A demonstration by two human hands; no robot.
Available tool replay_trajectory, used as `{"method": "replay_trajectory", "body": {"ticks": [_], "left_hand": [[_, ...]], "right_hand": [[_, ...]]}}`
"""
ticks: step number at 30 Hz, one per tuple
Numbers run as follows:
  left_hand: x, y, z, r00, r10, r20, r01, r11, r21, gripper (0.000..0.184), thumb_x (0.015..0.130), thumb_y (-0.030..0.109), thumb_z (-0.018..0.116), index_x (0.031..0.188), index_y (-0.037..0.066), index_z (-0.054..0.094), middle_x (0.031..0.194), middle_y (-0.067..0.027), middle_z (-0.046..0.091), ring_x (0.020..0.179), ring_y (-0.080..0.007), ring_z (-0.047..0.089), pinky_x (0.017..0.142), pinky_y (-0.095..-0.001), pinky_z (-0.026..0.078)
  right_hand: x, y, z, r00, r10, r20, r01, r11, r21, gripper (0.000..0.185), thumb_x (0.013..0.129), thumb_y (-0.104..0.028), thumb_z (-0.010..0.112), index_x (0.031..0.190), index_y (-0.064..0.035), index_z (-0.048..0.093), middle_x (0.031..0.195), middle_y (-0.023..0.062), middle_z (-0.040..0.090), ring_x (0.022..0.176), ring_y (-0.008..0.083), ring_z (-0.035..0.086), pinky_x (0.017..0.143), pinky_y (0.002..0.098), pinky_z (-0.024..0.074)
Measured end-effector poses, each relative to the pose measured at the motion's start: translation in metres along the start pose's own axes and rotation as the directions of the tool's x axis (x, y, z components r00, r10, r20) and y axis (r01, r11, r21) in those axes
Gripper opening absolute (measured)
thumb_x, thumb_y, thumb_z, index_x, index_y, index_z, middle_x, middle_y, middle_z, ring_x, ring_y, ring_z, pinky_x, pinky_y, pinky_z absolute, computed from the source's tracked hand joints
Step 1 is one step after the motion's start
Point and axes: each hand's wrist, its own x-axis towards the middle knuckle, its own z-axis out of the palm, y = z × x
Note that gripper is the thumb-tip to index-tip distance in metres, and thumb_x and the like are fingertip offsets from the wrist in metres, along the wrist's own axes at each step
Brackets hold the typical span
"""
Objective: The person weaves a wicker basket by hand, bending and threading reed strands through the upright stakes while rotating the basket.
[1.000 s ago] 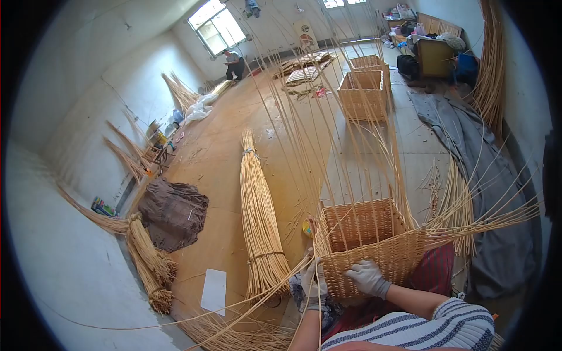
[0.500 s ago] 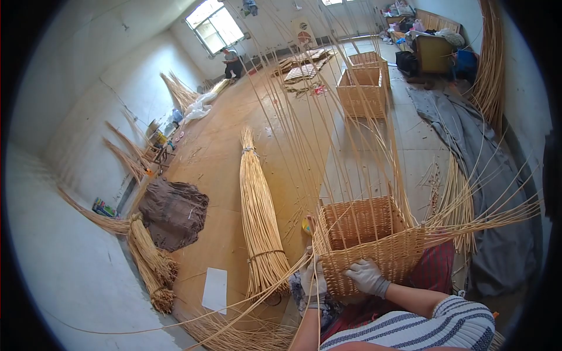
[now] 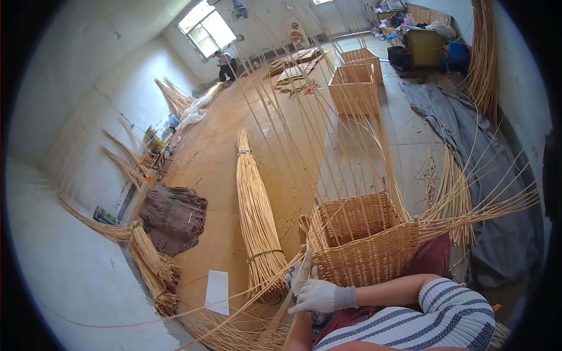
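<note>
A square woven basket (image 3: 366,254) with tall upright stakes rests at the lap, its open top facing up and forward. My left hand (image 3: 301,274), in a pale glove, is at the basket's left corner with its fingers against the long strands (image 3: 269,288) there; its lower part is hidden. Just below that corner, my right hand (image 3: 323,296), gloved too, reaches across in front of my left hand and overlaps it. The fingers of my right hand are bent near the strands; whether they grip one is too small to tell.
A long tied bundle of canes (image 3: 254,205) lies left of the basket. Beyond stand finished-looking baskets (image 3: 354,93). Grey cloth (image 3: 497,234) lies right, brown cloth (image 3: 172,216) left, near a white sheet (image 3: 217,292). A person (image 3: 226,66) sits by the window.
My right hand has left the basket's near wall and moved left and down to my left hand. The basket appears slightly further left and higher, and the view has shifted.
</note>
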Motion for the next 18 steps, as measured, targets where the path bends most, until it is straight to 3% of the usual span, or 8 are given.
{"method": "replay_trajectory", "body": {"ticks": [5, 9, 10, 11, 12, 13, 14, 18], "left_hand": [[0.005, 0.013, -0.008, 0.996, -0.052, 0.066, 0.044, 0.992, 0.115, 0.069, 0.095, 0.006, 0.058, 0.154, 0.006, 0.023, 0.138, -0.0191, 0.056, 0.129, -0.0304, 0.054, 0.107, -0.0408, 0.042], [0.004, 0.018, -0.014, 0.986, -0.126, 0.113, 0.101, 0.974, 0.205, 0.079, 0.094, 0.007, 0.060, 0.158, 0.006, 0.014, 0.138, -0.0192, 0.056, 0.128, -0.0294, 0.055, 0.106, -0.0398, 0.042], [0.000, 0.004, -0.012, 0.989, -0.124, 0.079, 0.100, 0.961, 0.258, 0.077, 0.089, 0.006, 0.062, 0.156, 0.006, 0.024, 0.138, -0.0199, 0.057, 0.125, -0.0306, 0.058, 0.105, -0.0394, 0.043], [-0.002, 0.011, -0.016, 0.996, 0.036, 0.084, -0.060, 0.952, 0.302, 0.066, 0.092, 0.006, 0.059, 0.153, 0.004, 0.032, 0.138, -0.0222, 0.056, 0.124, -0.0348, 0.056, 0.104, -0.0421, 0.044], [0.004, 0.022, -0.017, 0.978, 0.183, 0.101, -0.206, 0.920, 0.333, 0.057, 0.095, 0.006, 0.057, 0.149, 0.003, 0.039, 0.137, -0.0244, 0.055, 0.124, -0.0391, 0.055, 0.102, -0.0449, 0.045], [0.007, 0.036, -0.017, 0.935, 0.343, 0.086, -0.349, 0.854, 0.385, 0.048, 0.095, 0.006, 0.057, 0.142, 0.003, 0.050, 0.133, -0.0236, 0.058, 0.119, -0.0402, 0.057, 0.100, -0.0456, 0.046], [-0.002, 0.022, -0.012, 0.927, 0.360, 0.102, -0.367, 0.822, 0.435, 0.044, 0.093, 0.005, 0.060, 0.136, 0.006, 0.056, 0.132, -0.0198, 0.060, 0.116, -0.0373, 0.060, 0.099, -0.0441, 0.046], [0.000, 0.028, 0.003, 0.944, 0.177, 0.278, -0.248, 0.936, 0.248, 0.059, 0.087, 0.007, 0.069, 0.142, 0.018, 0.052, 0.136, -0.0203, 0.052, 0.118, -0.0379, 0.057, 0.094, -0.0431, 0.051]], "right_hand": [[0.012, 0.008, -0.044, 0.941, 0.250, -0.227, -0.231, 0.967, 0.107, 0.035, 0.093, -0.018, 0.055, 0.126, -0.0251, 0.060, 0.094, 0.0065, 0.067, 0.086, 0.0291, 0.066, 0.080, 0.0467, 0.0530], [-0.018, 0.060, -0.019, 0.420, 0.486, -0.766, -0.052, 0.856, 0.514, 0.050, 0.079, -0.008, 0.069, 0.126, -0.0135, 0.053, 0.096, 0.0097, 0.068, 0.092, 0.0231, 0.068, 0.079, 0.0369, 0.0536], [-0.020, 0.083, 0.003, 0.251, 0.706, -0.662, 0.225, 0.623, 0.749, 0.015, 0.101, -0.011, 0.054, 0.116, -0.0090, 0.055, 0.092, 0.0062, 0.062, 0.090, 0.0157, 0.059, 0.081, 0.0322, 0.0488], [-0.043, 0.094, 0.006, 0.158, 0.700, -0.696, 0.056, 0.698, 0.714, 0.028, 0.091, -0.002, 0.060, 0.117, -0.0075, 0.051, 0.094, 0.0088, 0.066, 0.080, 0.0178, 0.062, 0.073, 0.0326, 0.0521], [-0.062, 0.094, -0.006, 0.081, 0.704, -0.706, -0.021, 0.709, 0.705, 0.017, 0.097, -0.001, 0.054, 0.113, -0.0051, 0.050, 0.093, 0.0078, 0.066, 0.078, 0.0144, 0.060, 0.073, 0.0302, 0.0521], [-0.070, 0.099, -0.003, -0.044, 0.812, -0.582, 0.248, 0.574, 0.780, 0.010, 0.101, -0.004, 0.051, 0.111, -0.0035, 0.051, 0.094, 0.0068, 0.067, 0.082, 0.0128, 0.062, 0.074, 0.0291, 0.0527], [-0.086, 0.081, -0.025, -0.055, 0.913, -0.404, 0.045, 0.406, 0.913, 0.006, 0.102, -0.005, 0.054, 0.108, -0.0035, 0.054, 0.095, 0.0072, 0.068, 0.087, 0.0127, 0.064, 0.078, 0.0279, 0.0536], [-0.103, 0.075, -0.002, 0.024, 0.906, -0.422, 0.077, 0.419, 0.904, 0.009, 0.104, -0.013, 0.054, 0.111, -0.0079, 0.056, 0.101, 0.0051, 0.071, 0.090, 0.0118, 0.067, 0.078, 0.0267, 0.0530]]}}
